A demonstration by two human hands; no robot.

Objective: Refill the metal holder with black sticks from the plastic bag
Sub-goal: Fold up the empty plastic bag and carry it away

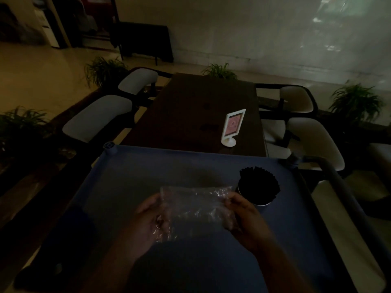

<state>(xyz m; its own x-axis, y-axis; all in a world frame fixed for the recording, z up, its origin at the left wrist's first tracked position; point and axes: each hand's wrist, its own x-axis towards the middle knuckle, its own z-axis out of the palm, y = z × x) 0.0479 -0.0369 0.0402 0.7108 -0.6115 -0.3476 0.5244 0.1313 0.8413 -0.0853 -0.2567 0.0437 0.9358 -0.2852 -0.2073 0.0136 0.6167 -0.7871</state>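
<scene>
Plastic bag (pixel 196 208) stretched crosswise, our left hand (pixel 148 218) and right hand (pixel 245 216) each pinching an end, metal holder (pixel 261 203) just beyond the right grip.

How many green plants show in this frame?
4. A plant at the left edge, another behind the far left chair, a third beyond the table, a fourth past the right chairs. Darkness may hide others.

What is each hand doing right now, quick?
Left hand: grips the left side of the bag.
Right hand: pinches the right side of the bag.
</scene>
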